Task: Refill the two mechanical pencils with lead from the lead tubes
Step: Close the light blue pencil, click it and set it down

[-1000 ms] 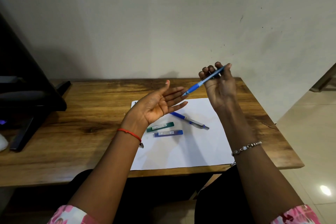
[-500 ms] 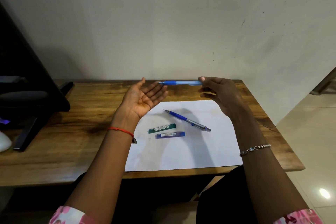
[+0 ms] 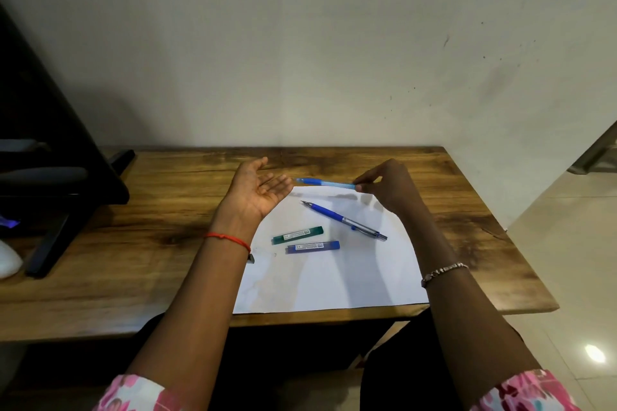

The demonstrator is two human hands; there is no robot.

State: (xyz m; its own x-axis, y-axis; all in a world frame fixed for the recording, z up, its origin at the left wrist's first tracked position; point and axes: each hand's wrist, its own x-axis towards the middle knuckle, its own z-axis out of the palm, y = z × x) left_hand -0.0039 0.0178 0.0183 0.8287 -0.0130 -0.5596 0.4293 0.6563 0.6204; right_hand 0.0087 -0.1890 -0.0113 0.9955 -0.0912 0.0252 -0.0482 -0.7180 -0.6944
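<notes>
My right hand [image 3: 389, 185] pinches the back end of a light blue mechanical pencil [image 3: 325, 182], held level above the far edge of the white paper [image 3: 334, 277], its tip pointing left. My left hand [image 3: 258, 190] is held palm up with relaxed fingers, just left of that tip and holding nothing. A second pencil [image 3: 344, 220], dark blue with a silver barrel, lies slanted on the paper. Nearer me on the sheet lie a green lead tube [image 3: 297, 235] and a blue lead tube [image 3: 313, 246], side by side.
The wooden desk [image 3: 133, 243] stands against a pale wall. A black stand [image 3: 56, 190] occupies its left end, with a white object [image 3: 8, 262] at the far left edge. A small dark item [image 3: 251, 258] peeks out beside my left wrist. Tiled floor lies to the right.
My right hand has lowered the light blue pencil from a raised slant to level near the desk. My left hand has dropped too, staying palm up.
</notes>
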